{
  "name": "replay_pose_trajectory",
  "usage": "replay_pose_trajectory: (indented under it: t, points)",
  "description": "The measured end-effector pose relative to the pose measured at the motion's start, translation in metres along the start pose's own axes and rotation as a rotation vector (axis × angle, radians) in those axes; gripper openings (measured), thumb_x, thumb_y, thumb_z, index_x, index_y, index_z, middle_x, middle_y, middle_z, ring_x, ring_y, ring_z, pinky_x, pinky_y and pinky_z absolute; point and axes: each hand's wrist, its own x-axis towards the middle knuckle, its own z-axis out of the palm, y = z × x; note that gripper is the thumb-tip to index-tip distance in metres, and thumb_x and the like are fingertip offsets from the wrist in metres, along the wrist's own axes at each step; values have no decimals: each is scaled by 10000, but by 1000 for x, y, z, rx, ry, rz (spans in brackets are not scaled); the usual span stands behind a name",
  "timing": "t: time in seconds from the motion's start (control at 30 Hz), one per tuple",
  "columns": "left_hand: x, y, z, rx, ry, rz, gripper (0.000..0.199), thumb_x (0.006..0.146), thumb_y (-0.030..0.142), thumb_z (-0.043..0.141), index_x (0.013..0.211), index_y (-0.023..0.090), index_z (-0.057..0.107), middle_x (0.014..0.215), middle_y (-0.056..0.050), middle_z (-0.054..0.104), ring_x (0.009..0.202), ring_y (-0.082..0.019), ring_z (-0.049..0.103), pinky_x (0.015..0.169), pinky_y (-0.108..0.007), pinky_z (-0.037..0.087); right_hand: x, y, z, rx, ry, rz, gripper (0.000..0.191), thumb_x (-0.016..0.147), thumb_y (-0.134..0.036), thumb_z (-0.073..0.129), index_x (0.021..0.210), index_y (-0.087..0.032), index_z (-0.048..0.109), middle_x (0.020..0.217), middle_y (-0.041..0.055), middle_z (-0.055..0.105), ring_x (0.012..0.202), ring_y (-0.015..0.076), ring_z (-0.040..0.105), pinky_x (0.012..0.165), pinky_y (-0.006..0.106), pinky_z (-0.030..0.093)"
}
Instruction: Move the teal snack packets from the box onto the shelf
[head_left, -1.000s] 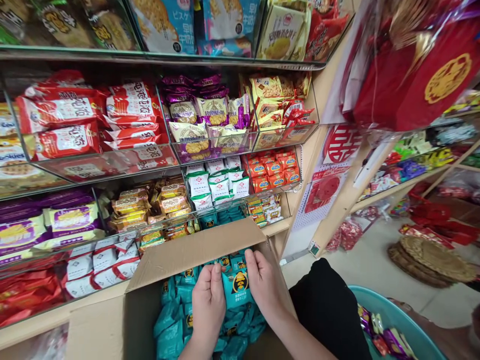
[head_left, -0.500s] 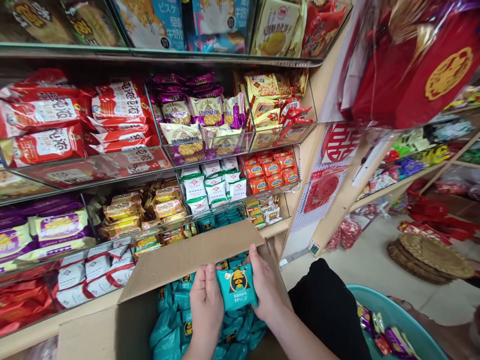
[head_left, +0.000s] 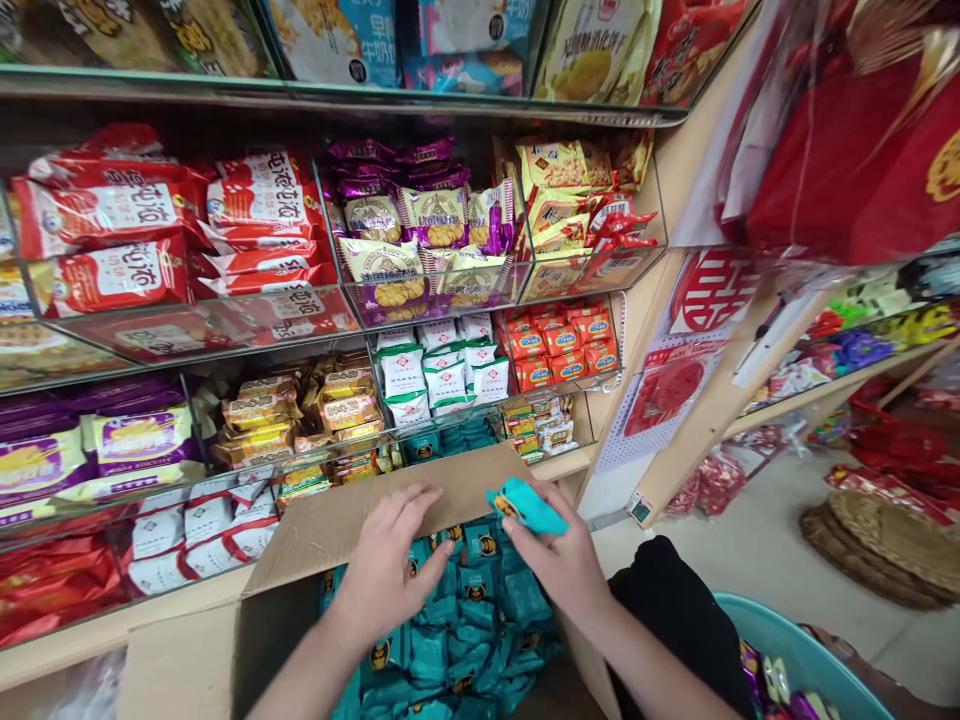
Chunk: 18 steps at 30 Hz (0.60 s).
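Note:
A teal snack packet (head_left: 534, 506) is pinched in my right hand (head_left: 559, 560), over the right side of an open cardboard box (head_left: 184, 665). My left hand (head_left: 386, 560) is raised above the box's left part, fingers apart and holding nothing. Many loose teal packets (head_left: 472, 640) with black and yellow emblems fill the box below both hands. The box's far flap (head_left: 322, 520) stands up behind my hands, close to the lowest shelf compartments.
Shelves with clear-fronted bins (head_left: 270, 305) of packaged snacks rise behind the box. At the lower right are a black-clothed knee (head_left: 667, 620) and a teal basin (head_left: 814, 640) with snacks. Red bags (head_left: 847, 170) hang upper right; woven mats (head_left: 877, 550) lie on the floor.
My left hand has let go of the packet and moved left, its fingers spreading. My right hand has carried the packet up and to the right, turning it. The view has shifted slightly.

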Motion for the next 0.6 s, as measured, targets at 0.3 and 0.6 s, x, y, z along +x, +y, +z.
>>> replay_pose_trajectory:
  t: [0.3,0.6]
  points:
    - [16,-55,-10,166,-516,-240,582,691,465,513,1239,281,450,1228,-39,529,1061,-222,516,906,-338,378,108,23,24,-818,-594,-307,246,788,-190,521,1030,-147,518,957,95,594,944,225,494,771,314,380]
    - [17,-55,-5,183,-488,-262,582,661,409,549,1224,287,471,1258,-20,500,1121,-224,464,952,-343,334,167,81,108,-795,-793,-65,374,647,-96,628,999,-211,577,1108,41,588,982,214,540,809,268,402]
